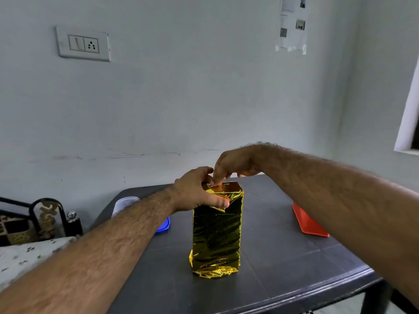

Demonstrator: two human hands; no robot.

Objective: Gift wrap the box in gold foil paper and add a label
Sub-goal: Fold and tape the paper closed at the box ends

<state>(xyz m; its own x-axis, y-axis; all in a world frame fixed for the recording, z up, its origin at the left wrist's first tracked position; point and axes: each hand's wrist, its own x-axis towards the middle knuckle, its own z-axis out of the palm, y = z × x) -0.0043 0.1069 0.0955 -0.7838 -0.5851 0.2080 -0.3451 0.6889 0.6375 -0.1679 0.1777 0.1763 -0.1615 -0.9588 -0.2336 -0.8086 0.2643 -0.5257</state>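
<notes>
Box [216, 232] wrapped in gold foil paper is standing upright near the middle of the dark bench [294, 264], its lower end showing crumpled, bunched foil where it is meeting the surface. Left hand [197, 189] is wrapping around the upper left part of the box, its grip holding the package with the thumb lying across the near face just below the top edge. Right hand [235, 164] is reaching down from above, its fingertips [215, 181] pinching or pressing the foil at the top rim beside the left hand; whether that grip is closing on a fold cannot be told. A blue lid [164, 225] is lying on the bench left of the box, partly hidden by the left forearm, with a clear plastic container [123, 203] farther left near the bench corner. An orange tray [308, 223] is resting well apart on the right. A switch plate [83, 44] and a taped paper sheet [292, 26] are hanging on the wall behind.
</notes>
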